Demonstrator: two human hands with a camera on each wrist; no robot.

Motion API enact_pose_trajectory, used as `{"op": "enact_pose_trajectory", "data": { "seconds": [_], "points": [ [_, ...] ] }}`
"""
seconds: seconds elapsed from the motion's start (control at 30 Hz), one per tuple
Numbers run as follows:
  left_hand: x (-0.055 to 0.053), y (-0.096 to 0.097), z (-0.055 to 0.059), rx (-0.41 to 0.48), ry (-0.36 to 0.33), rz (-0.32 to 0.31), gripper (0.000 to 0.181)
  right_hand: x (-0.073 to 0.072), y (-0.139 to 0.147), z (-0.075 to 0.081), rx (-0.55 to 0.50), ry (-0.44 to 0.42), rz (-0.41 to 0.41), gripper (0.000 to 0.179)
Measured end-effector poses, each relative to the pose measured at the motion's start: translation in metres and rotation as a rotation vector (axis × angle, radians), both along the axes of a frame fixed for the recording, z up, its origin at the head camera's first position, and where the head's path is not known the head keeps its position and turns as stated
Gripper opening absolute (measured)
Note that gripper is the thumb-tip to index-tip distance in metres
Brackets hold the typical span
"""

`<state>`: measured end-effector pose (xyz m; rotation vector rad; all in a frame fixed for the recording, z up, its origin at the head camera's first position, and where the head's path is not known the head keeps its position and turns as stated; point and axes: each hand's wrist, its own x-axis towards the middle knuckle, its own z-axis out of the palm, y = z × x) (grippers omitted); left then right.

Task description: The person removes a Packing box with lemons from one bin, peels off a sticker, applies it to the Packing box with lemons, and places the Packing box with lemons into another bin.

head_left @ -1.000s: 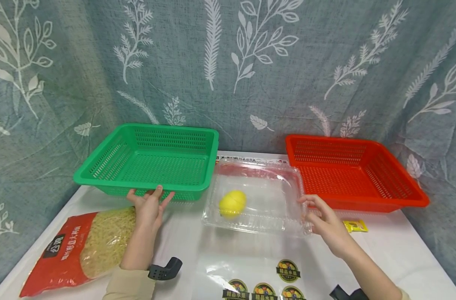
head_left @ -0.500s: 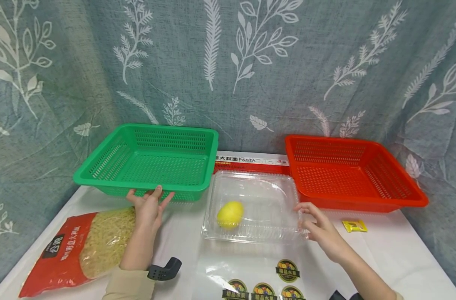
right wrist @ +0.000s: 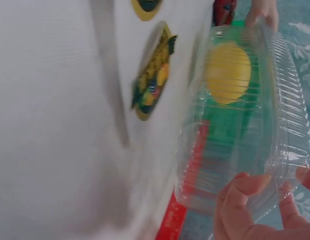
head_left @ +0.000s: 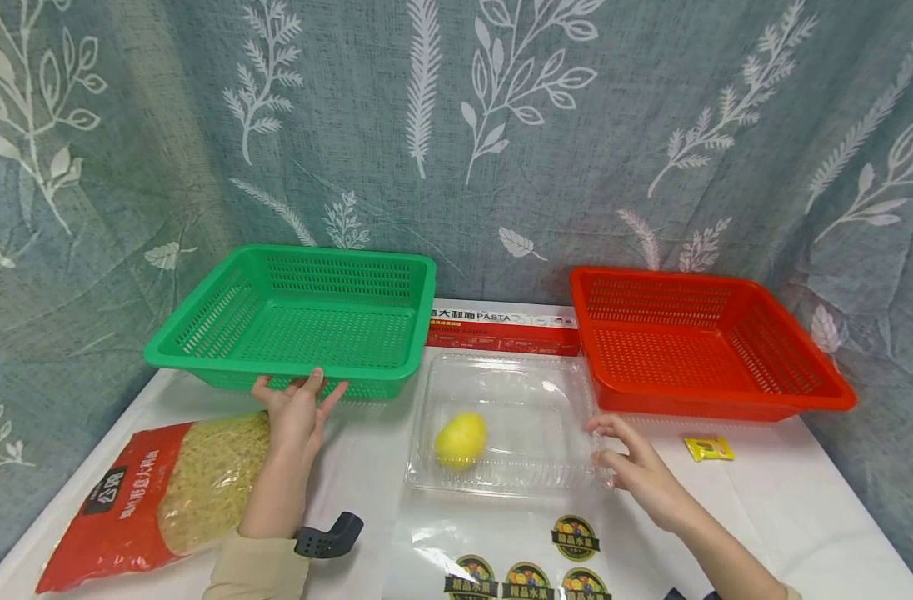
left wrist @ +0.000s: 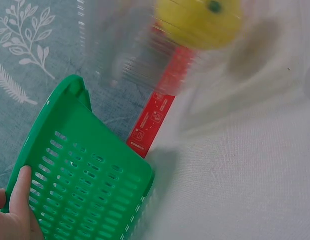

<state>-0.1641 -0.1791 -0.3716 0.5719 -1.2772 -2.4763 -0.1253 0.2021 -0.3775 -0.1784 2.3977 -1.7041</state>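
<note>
My right hand (head_left: 640,467) holds the right edge of a clear plastic clamshell container (head_left: 527,408), thumb and fingers at its rim. The container is raised off the table, with a yellow lemon-shaped fruit (head_left: 461,439) in its left part. A green spot shows on the fruit (left wrist: 200,20) in the left wrist view. My left hand (head_left: 295,412) grips the front rim of a green perforated basket (head_left: 336,333), which has nothing in it. In the left wrist view, fingers (left wrist: 21,195) lie against the basket's wall (left wrist: 90,185).
A red basket (head_left: 674,342) stands at back right, a small yellow packet (head_left: 709,449) before it. Between the baskets lies a red-and-white pasta box (head_left: 501,331). A bag of pasta (head_left: 164,496) lies at left. Round fruit stickers (head_left: 575,537) on a clear sheet are in front.
The right hand has brought the clear container with the fruit lower and nearer to me, uncovering the pasta box behind. The left hand has kept its place on the green basket.
</note>
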Motion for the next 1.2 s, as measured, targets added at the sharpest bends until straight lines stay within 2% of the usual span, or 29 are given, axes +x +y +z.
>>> {"op": "enact_pose_trajectory", "data": {
  "seconds": [0.27, 0.33, 0.43, 0.5, 0.57, 0.67, 0.77, 1.2],
  "points": [
    [-0.003, 0.000, -0.003, 0.008, 0.007, 0.019, 0.066, -0.004, 0.003, -0.008, -0.004, -0.016, 0.004, 0.034],
    [-0.005, -0.001, -0.007, 0.003, 0.010, 0.029, 0.066, -0.006, 0.004, -0.010, -0.004, -0.017, 0.011, 0.034],
    [-0.011, -0.008, -0.021, 0.007, 0.033, 0.032, 0.067, -0.009, 0.006, -0.011, 0.015, -0.015, 0.026, 0.034],
    [-0.011, -0.009, -0.023, -0.004, 0.038, 0.029, 0.069, -0.012, 0.006, -0.011, 0.032, -0.015, 0.041, 0.034],
    [-0.010, -0.008, -0.021, 0.006, 0.039, 0.028, 0.069, -0.014, 0.007, -0.010, 0.038, -0.022, 0.052, 0.034],
    [-0.004, -0.002, -0.008, 0.008, 0.014, 0.021, 0.069, -0.016, 0.007, -0.010, 0.038, -0.037, 0.060, 0.034],
    [-0.001, 0.000, -0.001, 0.025, -0.001, 0.008, 0.069, -0.017, 0.008, -0.009, 0.037, -0.052, 0.060, 0.034],
    [0.000, 0.000, 0.003, 0.039, -0.013, -0.001, 0.069, -0.018, 0.008, -0.011, 0.048, -0.047, 0.051, 0.037]
  ]
}}
